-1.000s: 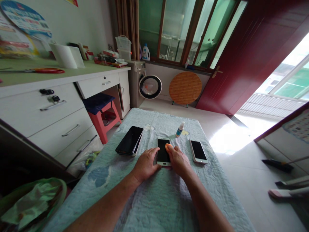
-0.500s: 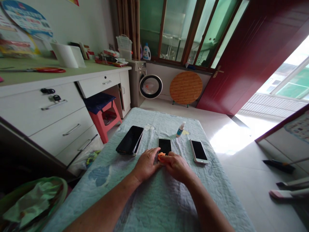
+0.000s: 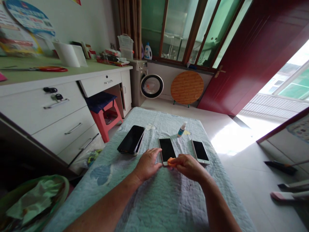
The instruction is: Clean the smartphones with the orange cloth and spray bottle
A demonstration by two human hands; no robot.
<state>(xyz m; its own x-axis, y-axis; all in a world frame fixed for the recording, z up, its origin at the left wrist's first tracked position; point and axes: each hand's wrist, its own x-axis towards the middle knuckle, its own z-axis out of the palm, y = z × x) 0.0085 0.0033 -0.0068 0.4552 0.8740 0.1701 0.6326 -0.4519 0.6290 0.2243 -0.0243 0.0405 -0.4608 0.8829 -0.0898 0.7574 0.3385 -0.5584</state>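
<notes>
Head view, from where I stand: a white-framed phone (image 3: 166, 150) lies face up in the middle of the pale quilted cloth (image 3: 159, 199). At its 5 o'clock corner, the right hand (image 3: 189, 167) pinches a small orange cloth (image 3: 171, 161) between closed fingers, pressed to the phone's near edge. The left hand (image 3: 147, 163) rests flat at the phone's 8 o'clock, fingers loosely spread against its side. Another white phone (image 3: 200, 151) lies at 3 o'clock, a dark phone stack (image 3: 131, 139) at 10 o'clock, a small spray bottle (image 3: 181, 129) at 1 o'clock.
</notes>
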